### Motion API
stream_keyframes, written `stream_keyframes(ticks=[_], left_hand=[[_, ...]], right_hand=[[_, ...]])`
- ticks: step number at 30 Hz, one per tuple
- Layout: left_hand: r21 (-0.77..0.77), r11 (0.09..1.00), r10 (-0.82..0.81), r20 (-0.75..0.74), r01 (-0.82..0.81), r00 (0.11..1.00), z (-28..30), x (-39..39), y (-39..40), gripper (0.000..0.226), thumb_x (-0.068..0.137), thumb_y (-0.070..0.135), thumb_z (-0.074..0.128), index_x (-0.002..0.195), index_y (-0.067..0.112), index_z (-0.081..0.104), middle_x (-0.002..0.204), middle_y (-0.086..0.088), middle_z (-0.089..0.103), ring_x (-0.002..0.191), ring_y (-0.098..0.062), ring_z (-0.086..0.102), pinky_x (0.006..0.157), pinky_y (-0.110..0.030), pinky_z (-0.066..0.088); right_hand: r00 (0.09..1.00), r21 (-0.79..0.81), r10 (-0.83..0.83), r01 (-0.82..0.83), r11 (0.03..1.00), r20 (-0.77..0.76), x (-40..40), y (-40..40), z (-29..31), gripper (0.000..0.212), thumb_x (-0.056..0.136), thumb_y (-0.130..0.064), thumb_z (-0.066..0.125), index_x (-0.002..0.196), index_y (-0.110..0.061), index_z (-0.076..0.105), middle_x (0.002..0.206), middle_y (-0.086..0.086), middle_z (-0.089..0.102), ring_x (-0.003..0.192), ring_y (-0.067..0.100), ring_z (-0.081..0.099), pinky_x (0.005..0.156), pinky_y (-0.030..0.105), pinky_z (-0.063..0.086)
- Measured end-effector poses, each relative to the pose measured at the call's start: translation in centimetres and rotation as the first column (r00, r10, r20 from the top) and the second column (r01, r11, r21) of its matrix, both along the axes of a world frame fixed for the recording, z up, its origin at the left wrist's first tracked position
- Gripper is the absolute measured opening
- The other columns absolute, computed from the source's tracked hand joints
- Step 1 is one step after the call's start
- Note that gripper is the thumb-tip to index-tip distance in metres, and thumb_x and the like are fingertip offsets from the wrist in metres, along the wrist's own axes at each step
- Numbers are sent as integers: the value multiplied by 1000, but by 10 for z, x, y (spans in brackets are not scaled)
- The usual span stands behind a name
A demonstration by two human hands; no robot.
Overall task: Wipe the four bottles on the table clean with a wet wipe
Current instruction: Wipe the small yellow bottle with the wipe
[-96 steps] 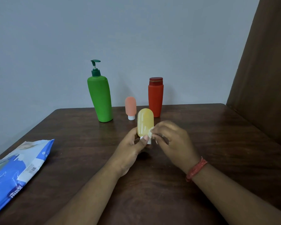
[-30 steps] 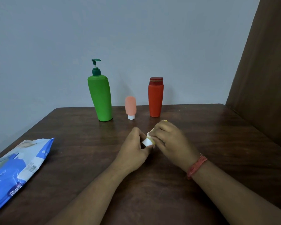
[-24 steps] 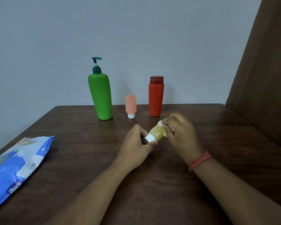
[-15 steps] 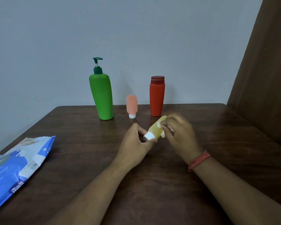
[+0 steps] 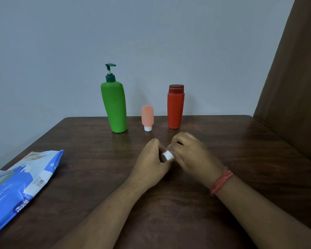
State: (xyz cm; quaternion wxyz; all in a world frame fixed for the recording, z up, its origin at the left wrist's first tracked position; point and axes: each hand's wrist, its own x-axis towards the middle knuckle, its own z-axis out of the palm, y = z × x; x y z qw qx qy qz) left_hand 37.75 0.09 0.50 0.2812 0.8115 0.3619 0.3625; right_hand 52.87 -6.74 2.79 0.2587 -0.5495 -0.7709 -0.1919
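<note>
Left hand [image 5: 152,161] gripping white cap [image 5: 167,155] of small bottle, fingers curling round it. Right hand [image 5: 190,155] closing over bottle body, hiding it; wipe not visible, so we are not judging where it sits. Both hands meeting just above bench [image 5: 241,144], mid-surface. Behind them we are seeing a row standing upright, apart: green pump bottle [image 5: 114,108], pink tube [image 5: 147,116] on its cap, red bottle [image 5: 176,108]. Blue wipes pack [image 5: 20,187] lying at left bench edge.
</note>
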Motion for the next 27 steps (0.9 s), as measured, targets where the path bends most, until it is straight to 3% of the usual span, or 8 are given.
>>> stream_keyframes(ticks=[3,5,8,10,16,18,22,27], left_hand=[[46,999,13,-6,-13,1000,2,0,1,35,79,19,81,85,26,48,88,5,57,76,-14,59,64,-35,51],[88,996,1,-30,1,1000,2,-1,1,33,80,19,80,88,23,49,88,6,55,74,-10,56,62,-29,48],[106,994,-13,-36,17,999,0,-3,1,32,80,18,81,88,19,50,85,8,52,71,-6,50,59,-25,43],[112,994,-12,-29,16,999,0,-4,2,32,81,18,80,87,21,49,85,9,52,72,-7,50,58,-25,43],[215,976,-31,-44,40,999,3,-3,1,36,80,18,81,88,24,46,87,11,49,72,-8,49,57,-22,40],[219,975,-33,-34,40,999,2,-4,1,37,79,14,80,85,24,45,85,10,48,69,-10,47,56,-20,38],[161,987,-14,12,12,1000,4,-6,4,33,80,14,80,83,19,48,81,7,50,70,-10,49,57,-23,42],[211,977,-19,3,18,1000,4,-5,3,39,78,15,82,86,25,46,85,12,48,73,-6,50,57,-19,39]], right_hand=[[989,49,-126,130,990,-71,17,7,2,21,75,0,77,95,-7,73,92,7,59,84,23,59,69,35,54],[985,31,-121,125,992,-127,20,6,0,20,79,0,75,98,-6,72,95,7,59,86,23,59,70,39,56],[999,-31,-5,3,1000,-50,4,-2,-1,20,79,0,76,97,-9,71,97,6,60,86,19,60,70,30,55],[1000,-64,-7,7,998,-3,1,-2,1,25,76,-1,78,99,-10,73,97,5,61,86,18,60,70,23,48],[952,-61,-241,234,970,-188,27,3,3,26,84,-1,71,108,-9,73,102,7,59,95,24,58,79,33,50],[966,-34,-148,144,989,-213,16,0,3,23,84,2,69,105,-7,73,101,7,60,93,23,59,78,32,49],[997,-56,36,-40,998,-68,-7,-2,0,28,77,6,72,101,-9,72,100,6,62,92,20,60,74,30,52],[975,-17,-162,161,987,-151,22,6,3,30,73,6,77,101,-6,75,94,9,63,88,24,60,74,26,44]])
